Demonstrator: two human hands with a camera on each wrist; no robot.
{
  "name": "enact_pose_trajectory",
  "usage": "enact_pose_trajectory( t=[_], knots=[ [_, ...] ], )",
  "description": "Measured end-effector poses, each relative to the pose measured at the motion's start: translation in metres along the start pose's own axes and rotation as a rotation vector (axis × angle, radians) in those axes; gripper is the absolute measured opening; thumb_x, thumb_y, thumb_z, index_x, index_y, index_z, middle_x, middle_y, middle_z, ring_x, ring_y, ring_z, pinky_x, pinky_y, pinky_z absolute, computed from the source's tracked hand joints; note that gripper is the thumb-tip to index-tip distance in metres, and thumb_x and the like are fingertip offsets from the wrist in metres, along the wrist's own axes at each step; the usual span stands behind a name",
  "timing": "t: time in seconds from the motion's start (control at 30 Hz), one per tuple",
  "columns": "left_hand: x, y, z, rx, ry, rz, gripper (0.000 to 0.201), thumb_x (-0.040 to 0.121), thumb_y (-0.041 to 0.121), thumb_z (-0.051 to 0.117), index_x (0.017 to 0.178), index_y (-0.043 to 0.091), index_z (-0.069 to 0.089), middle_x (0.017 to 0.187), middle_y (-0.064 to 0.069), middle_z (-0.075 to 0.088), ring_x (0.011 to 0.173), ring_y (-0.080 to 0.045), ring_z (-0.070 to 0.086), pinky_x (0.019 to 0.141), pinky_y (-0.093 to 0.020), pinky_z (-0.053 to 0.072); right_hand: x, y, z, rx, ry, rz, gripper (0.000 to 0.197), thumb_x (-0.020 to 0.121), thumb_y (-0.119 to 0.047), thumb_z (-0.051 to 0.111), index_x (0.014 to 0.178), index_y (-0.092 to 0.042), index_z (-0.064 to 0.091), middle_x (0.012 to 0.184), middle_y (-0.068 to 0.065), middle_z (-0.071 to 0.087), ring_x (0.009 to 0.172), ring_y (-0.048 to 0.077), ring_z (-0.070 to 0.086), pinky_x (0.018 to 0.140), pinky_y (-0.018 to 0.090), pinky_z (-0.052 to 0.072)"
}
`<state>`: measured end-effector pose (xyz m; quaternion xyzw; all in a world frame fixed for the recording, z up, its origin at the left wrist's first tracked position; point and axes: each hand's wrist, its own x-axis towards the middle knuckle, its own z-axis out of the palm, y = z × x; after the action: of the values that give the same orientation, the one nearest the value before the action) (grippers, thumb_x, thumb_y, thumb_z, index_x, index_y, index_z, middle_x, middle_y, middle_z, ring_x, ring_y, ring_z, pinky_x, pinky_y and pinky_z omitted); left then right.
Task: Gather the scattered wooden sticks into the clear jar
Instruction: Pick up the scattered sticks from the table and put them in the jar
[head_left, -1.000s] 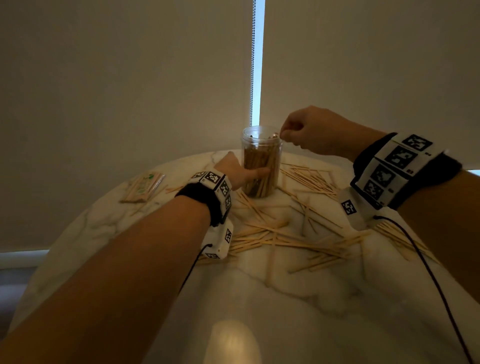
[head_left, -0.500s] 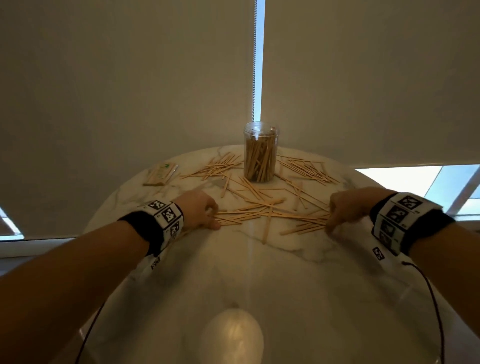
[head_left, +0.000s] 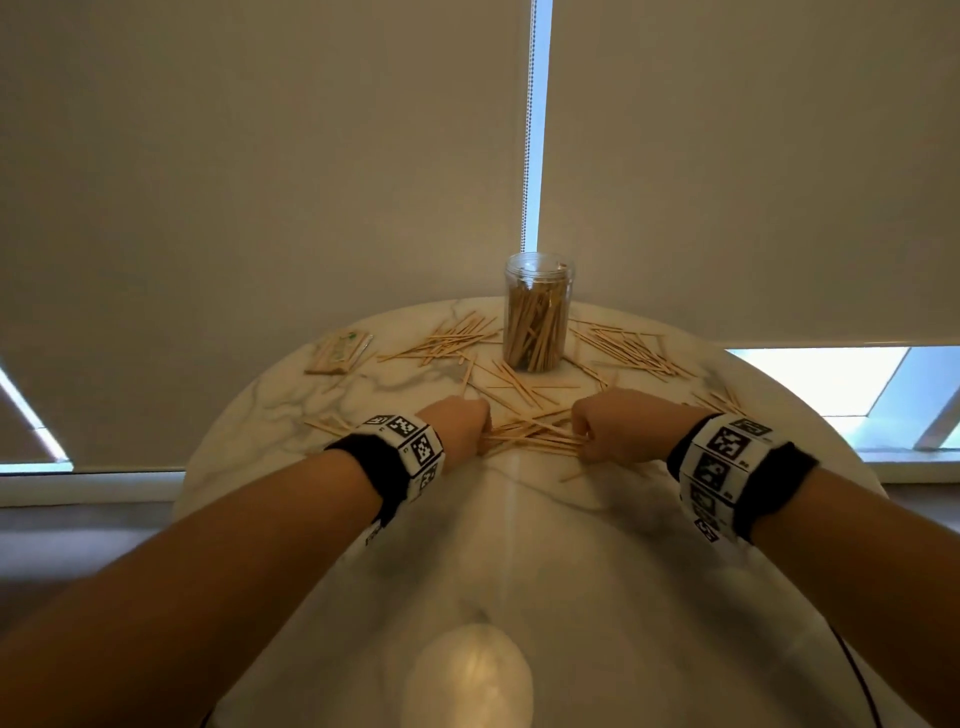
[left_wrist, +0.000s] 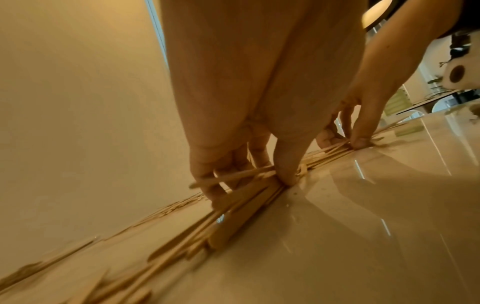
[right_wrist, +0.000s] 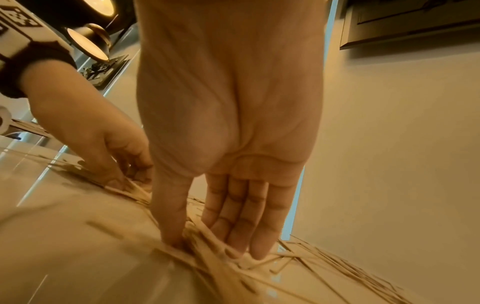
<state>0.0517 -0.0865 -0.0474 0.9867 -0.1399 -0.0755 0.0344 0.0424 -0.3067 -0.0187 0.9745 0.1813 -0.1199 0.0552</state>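
Both hands work one loose bundle of wooden sticks on the marble table: your left hand and right hand each pinch an end between thumb and fingers. Squeeze the ends inward evenly, keep the bundle flat and parallel, and lift only once no stick sags free. Carry it to the clear jar, upright at the far edge and already partly filled, with more sticks strewn on either side of it.
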Motion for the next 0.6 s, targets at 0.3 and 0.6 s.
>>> enact_pose_trajectory(
  t=[0.3, 0.6],
  knots=[
    [0.002, 0.013, 0.004, 0.168, -0.035, -0.019, 0.032, 0.102, 0.015, 0.046, 0.132, 0.004, 0.044, 0.128, -0.019, 0.052, 0.115, -0.036, 0.055, 0.089, -0.039, 0.045, -0.003, 0.001, 0.003, -0.041, -0.028, -0.020, 0.019, 0.097, -0.026, 0.054, 0.108, -0.012, 0.061, 0.102, 0.006, 0.062, 0.092, 0.022, 0.058, 0.077, 0.031, 0.049],
    [0.002, 0.018, 0.006, 0.160, -0.012, -0.062, 0.036, 0.102, 0.017, 0.045, 0.135, 0.004, 0.040, 0.134, -0.019, 0.045, 0.117, -0.038, 0.054, 0.094, -0.044, 0.046, -0.011, 0.001, 0.007, -0.033, 0.006, -0.017, 0.014, 0.098, -0.020, 0.049, 0.106, -0.013, 0.058, 0.093, 0.001, 0.056, 0.080, 0.017, 0.054, 0.064, 0.023, 0.041]
  ],
)
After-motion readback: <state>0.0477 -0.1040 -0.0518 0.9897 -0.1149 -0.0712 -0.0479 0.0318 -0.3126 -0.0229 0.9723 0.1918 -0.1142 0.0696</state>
